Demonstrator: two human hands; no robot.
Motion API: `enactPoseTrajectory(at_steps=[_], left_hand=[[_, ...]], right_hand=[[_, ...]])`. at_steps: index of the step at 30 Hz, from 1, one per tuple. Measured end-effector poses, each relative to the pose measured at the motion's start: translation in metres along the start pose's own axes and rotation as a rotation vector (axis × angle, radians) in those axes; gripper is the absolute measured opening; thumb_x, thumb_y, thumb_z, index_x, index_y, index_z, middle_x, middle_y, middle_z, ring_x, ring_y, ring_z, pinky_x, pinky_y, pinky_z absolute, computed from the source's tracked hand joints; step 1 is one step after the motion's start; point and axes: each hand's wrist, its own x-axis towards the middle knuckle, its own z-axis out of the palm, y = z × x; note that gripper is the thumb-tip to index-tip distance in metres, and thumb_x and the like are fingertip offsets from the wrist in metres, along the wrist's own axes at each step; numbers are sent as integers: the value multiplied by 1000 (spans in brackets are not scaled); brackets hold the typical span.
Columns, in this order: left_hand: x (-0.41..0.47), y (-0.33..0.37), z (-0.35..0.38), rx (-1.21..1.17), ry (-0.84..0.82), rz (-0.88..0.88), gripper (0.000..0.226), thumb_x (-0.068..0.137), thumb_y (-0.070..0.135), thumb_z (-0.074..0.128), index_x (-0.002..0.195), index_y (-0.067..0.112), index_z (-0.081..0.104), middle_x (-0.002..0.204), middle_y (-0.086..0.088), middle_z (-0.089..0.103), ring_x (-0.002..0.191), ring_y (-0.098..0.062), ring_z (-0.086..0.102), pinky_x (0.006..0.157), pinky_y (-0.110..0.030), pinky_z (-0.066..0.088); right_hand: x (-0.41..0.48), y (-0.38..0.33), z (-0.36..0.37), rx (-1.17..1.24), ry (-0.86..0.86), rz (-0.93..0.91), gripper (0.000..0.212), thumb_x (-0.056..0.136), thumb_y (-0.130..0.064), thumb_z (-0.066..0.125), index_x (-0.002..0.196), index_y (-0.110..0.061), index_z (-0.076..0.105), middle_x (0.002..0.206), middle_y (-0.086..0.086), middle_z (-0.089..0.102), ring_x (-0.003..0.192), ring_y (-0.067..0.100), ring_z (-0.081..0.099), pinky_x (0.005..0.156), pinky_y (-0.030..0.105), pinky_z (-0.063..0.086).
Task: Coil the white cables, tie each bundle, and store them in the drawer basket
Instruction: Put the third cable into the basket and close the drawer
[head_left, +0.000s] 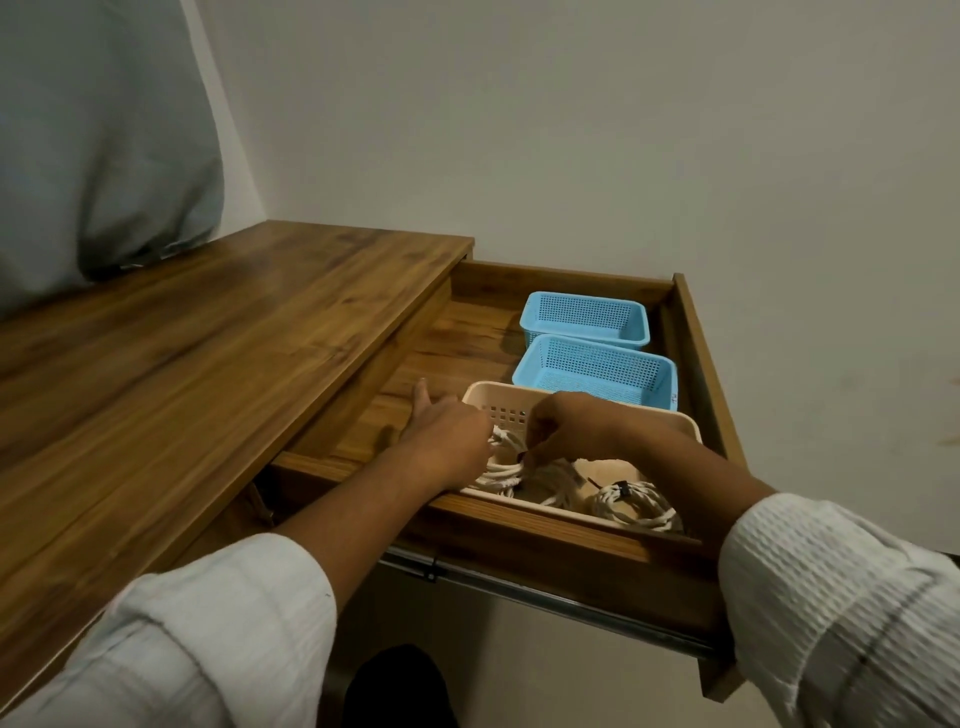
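A beige basket sits at the front of the open wooden drawer. Inside it lie coiled white cable bundles: one at the right with a black tie, another in the middle. My left hand grips a third white bundle at the basket's left end. My right hand pinches a small black tie on that same bundle, fingers closed. Both hands are inside the basket and hide part of the coil.
Two light blue baskets stand behind the beige one in the drawer. The wooden desk top runs along the left, with a grey cushion on it. A pale wall is behind. The drawer's metal rail shows below.
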Motion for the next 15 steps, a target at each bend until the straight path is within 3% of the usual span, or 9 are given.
enactPoseTrajectory(at_steps=[2,7,15], left_hand=[[0,0,-1,15,-54,-3,33,106,42,50,129,26,66,132,-1,67,135,-25,48,122,-68,-3],[3,3,-1,81,-89,3,32,102,49,54,119,27,69,129,0,67,136,-26,47,121,-70,-7],[3,13,-5,193,-52,-5,30,97,43,64,122,25,68,124,0,68,132,-29,50,120,-71,-7]], right_hand=[[-4,2,-2,-61,-84,17,24,87,-29,82,107,-26,70,109,-3,67,96,18,66,83,37,60],[-12,10,-5,-194,-133,40,18,87,-17,79,103,-19,71,92,-1,70,69,12,63,61,25,50],[-13,24,-9,-223,-109,73,10,90,-20,74,99,-22,69,97,1,73,78,16,69,68,30,57]])
